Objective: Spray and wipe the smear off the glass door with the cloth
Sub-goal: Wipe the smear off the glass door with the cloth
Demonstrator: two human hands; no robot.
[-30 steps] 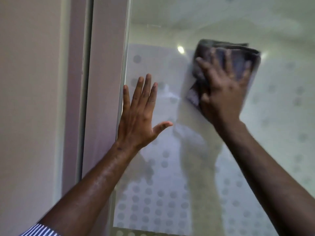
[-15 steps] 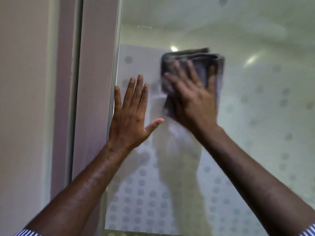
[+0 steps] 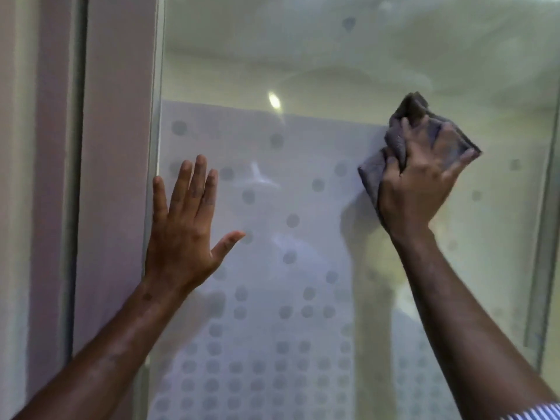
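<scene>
The glass door [image 3: 303,71] fills the view, with frosted film and a pattern of grey dots on its lower part. My right hand [image 3: 421,189] grips a bunched grey cloth [image 3: 394,140] and presses it against the glass at the upper right. My left hand [image 3: 181,231] lies flat on the glass near the door's left edge, fingers straight and spread. No distinct smear shows on the pane, and no spray bottle is in view.
A pale door frame [image 3: 118,147] and wall [image 3: 18,177] run down the left side. The door's right edge [image 3: 548,237] stands at the far right. A ceiling light [image 3: 274,101] reflects in the glass above the film.
My right hand swept the cloth left toward my left hand, then back to the right, and the cloth is now more bunched. My left hand stayed flat on the glass.
</scene>
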